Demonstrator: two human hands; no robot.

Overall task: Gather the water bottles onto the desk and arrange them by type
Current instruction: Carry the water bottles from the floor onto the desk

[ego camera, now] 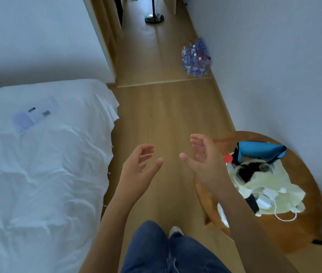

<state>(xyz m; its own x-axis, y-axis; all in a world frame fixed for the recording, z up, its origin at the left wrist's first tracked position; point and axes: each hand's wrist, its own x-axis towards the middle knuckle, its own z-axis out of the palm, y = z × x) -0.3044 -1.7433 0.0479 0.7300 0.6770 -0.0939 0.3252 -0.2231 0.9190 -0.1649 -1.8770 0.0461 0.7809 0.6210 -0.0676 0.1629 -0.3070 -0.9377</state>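
1. The water bottles [196,57] stand clustered on the floor [156,115] against the right wall, well ahead, likely just stockpiled there.
2. One red-capped bottle [229,161] sits on the round worktop [294,233] beside a blue bag [260,150].
3. The left hand [136,166] and right hand [205,160] are raised, fingers relaxed and spread, holding nothing, probably ready to gather.
4. A white bed [38,174] lies left.

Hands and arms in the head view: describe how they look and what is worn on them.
Both the left hand and the right hand are bare: no gloves, rings, watch or bands show. The forearms are uncovered right down to the bottom edge of the picture, with no sleeve in view. Below them, blue jeans cover the legs.
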